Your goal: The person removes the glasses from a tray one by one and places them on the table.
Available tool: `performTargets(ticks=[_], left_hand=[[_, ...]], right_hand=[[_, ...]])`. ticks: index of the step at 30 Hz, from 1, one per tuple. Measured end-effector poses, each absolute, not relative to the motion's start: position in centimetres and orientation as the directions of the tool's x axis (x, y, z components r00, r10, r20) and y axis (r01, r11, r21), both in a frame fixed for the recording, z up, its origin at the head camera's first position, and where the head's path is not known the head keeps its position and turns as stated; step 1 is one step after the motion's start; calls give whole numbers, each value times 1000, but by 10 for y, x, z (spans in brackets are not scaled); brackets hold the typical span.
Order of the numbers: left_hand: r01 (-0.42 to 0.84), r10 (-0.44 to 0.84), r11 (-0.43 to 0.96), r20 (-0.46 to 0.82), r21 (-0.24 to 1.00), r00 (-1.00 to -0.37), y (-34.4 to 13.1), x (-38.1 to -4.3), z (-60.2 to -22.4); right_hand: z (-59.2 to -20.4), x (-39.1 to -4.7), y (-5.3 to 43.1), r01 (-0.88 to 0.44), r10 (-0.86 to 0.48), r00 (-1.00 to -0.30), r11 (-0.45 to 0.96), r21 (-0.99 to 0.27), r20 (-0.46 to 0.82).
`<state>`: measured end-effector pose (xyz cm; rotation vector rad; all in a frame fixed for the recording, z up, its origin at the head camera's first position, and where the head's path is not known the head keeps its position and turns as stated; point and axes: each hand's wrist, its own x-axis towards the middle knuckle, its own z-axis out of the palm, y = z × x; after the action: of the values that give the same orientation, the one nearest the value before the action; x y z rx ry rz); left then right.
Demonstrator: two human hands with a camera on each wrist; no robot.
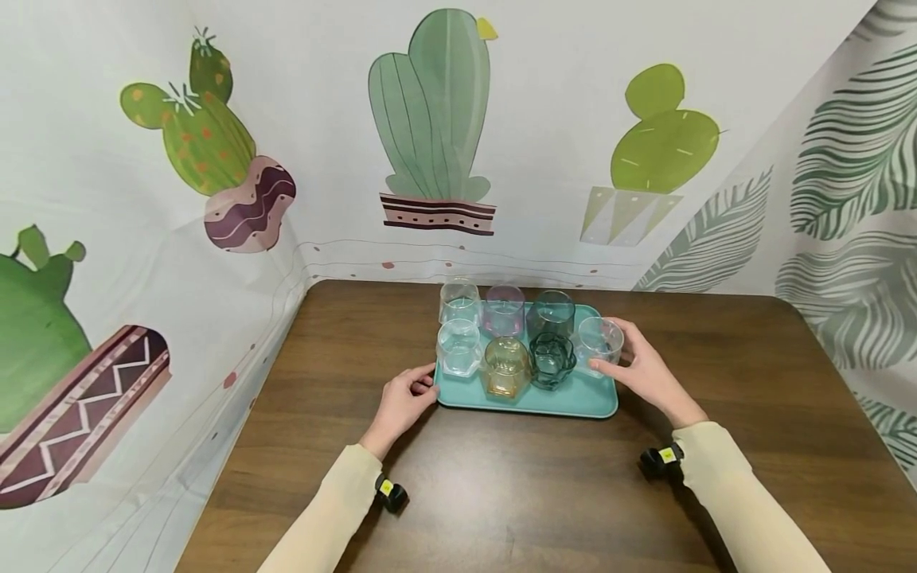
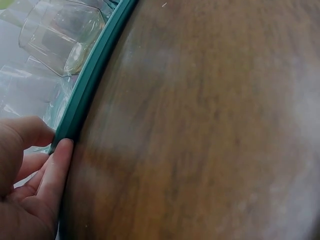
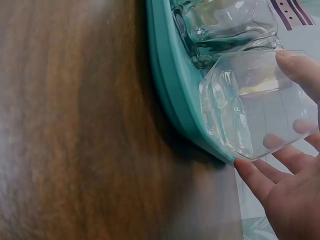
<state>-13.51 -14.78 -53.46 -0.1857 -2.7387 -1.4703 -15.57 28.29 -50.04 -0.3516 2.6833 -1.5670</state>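
A teal tray (image 1: 462, 391) lies near the back of the table with several drinking glasses in two rows. My left hand (image 1: 404, 402) holds the tray's front left corner, its fingertips (image 2: 62, 147) at the rim in the left wrist view. At the tray's right end, my right hand (image 1: 645, 374) grips a clear glass (image 1: 598, 341), thumb and fingers spread around its sides. In the right wrist view the base of this glass (image 3: 227, 112) overlaps the tray's corner. Beside it stands a dark grey glass (image 1: 552, 362), then an amber glass (image 1: 506, 370) and another clear glass (image 1: 458, 350).
The tray's back row has a clear glass (image 1: 459, 298), a pinkish purple glass (image 1: 504, 309) and a smoky grey glass (image 1: 551, 312). Around the tray is a brown wooden table (image 1: 516, 485). A cloth with cactus prints (image 1: 544, 159) hangs behind the table.
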Motion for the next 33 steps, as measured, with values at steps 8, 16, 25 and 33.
performTargets(ticks=[8,16,25,33], left_hand=[[118,99,553,75,825,-992,-148,-136,-535],[99,98,553,53,828,-994,-149,-137,-534],[102,94,550,60,829,-994,-148,-137,-535],[104,95,549,61,829,-994,-148,-137,-536]], right_hand=[[-493,-155,286,-206,-200,-971,443,-872,127],[-486,-157,302,-206,-157,-976,424,-882,152],[-483,-162,323,-199,-97,-980,420,-886,175],[-481,-174,342,-147,-24,-988,457,-877,153]])
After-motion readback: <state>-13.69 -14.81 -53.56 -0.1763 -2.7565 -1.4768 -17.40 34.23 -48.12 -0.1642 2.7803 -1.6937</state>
